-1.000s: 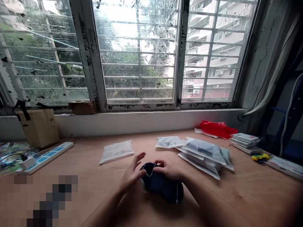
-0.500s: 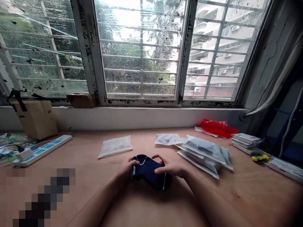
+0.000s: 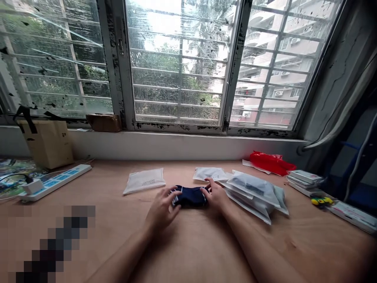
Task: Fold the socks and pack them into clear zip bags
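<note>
A navy blue folded cloth garment with white trim lies low on the wooden table, a flattened bundle in front of me. At its left end is my left hand, thumb well apart from the fingers, fingertips touching the fabric. My right hand holds the right end, its thumb on the cloth and the index finger raised; the other fingers are partly hidden. Just beyond the right hand are a small white packet and a stack of frosted plastic bags. Another flat white packet lies behind my left hand.
A white power strip and a brown paper bag stand at the left. To the right are a red plastic bag, white boxes and a yellow-black object. Behind the table runs a windowsill.
The garment has moved away from me and now lies flatter on the table. My left hand has loosened, its thumb swinging out. My right hand has moved forward with the cloth.
</note>
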A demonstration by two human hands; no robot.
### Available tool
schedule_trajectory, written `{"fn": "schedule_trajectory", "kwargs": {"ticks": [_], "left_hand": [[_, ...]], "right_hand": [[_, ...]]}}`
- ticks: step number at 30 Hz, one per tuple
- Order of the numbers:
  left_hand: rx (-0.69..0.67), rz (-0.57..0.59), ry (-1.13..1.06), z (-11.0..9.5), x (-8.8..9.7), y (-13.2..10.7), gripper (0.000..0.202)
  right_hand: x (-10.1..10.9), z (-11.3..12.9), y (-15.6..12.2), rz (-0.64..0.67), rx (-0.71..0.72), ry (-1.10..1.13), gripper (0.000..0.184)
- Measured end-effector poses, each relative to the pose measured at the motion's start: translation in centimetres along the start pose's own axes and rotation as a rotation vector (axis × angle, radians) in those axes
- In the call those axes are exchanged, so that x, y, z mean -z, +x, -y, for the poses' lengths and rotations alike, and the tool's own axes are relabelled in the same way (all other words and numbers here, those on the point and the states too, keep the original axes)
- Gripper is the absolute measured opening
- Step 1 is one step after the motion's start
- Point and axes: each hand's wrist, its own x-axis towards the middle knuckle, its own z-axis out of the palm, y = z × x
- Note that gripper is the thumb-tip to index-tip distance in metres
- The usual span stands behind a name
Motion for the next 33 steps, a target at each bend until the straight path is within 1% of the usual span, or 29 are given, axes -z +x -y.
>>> {"fn": "schedule_trajectory", "kwargs": {"ticks": [1,2,4,6,8,10,12,13,15,18,21,23,24,28,30,33], "left_hand": [[-0.064,0.079,0.075,-0.7,-0.3,-0.2,0.046],[-0.097,0.151,0.13,-1.3,-0.7,-0.3,0.055],[-0.105,0.253,0.205,-2.3,-1.5,-0.6,0.067],[-0.088,0.286,0.25,-2.7,-1.8,-0.6,0.068],[-0.109,0.285,0.27,-2.9,-1.8,-0.6,0.065],[-0.16,0.303,0.257,-3.2,-1.6,-0.4,0.065],[-0.188,0.345,0.219,-3.6,-1.6,-0.1,0.072],[-0.177,0.363,0.2,-3.8,-1.7,0.1,0.076],[-0.113,0.386,0.172,-4.3,-2.3,0.3,0.079],[0.007,0.4,0.145,-4.7,-3.6,0.5,0.072],[0.065,0.398,0.146,-4.4,-4.4,0.8,0.067],[0.077,0.395,0.155,-3.8,-4.6,1.1,0.065],[0.082,0.394,0.158,-3.5,-4.7,1.3,0.064],[0.104,0.377,0.172,-1.9,-5.2,2.4,0.064],[0.115,0.354,0.158,-1.0,-5.6,3.1,0.065],[0.125,0.288,0.077,0.1,-6.4,4.7,0.061]], "right_hand": [[0.0,-0.2,0.1,-0.008,-0.035,0.034,0.041],[0.1,-0.4,0.3,-0.015,-0.076,0.077,0.04],[0.0,-1.0,0.6,-0.021,-0.157,0.158,0.043],[-0.1,-1.6,1.0,-0.009,-0.222,0.216,0.054],[-0.1,-2.2,1.5,0.021,-0.287,0.293,0.064],[-0.1,-2.5,2.0,0.059,-0.34,0.371,0.07],[0.1,-2.7,2.5,0.093,-0.373,0.439,0.071],[0.1,-2.7,2.7,0.107,-0.384,0.467,0.071],[0.3,-2.7,3.0,0.13,-0.399,0.509,0.069],[0.3,-2.7,3.2,0.145,-0.392,0.543,0.066],[0.0,-2.8,3.1,0.145,-0.344,0.557,0.069],[-0.1,-2.7,2.9,0.141,-0.274,0.547,0.073],[-0.1,-2.5,2.8,0.12,-0.202,0.52,0.075],[0.5,-0.8,2.2,-0.068,0.211,0.284,0.071],[1.1,0.4,1.6,-0.129,0.362,0.178,0.071],[1.8,2.1,0.4,-0.174,0.563,0.043,0.075]]}}
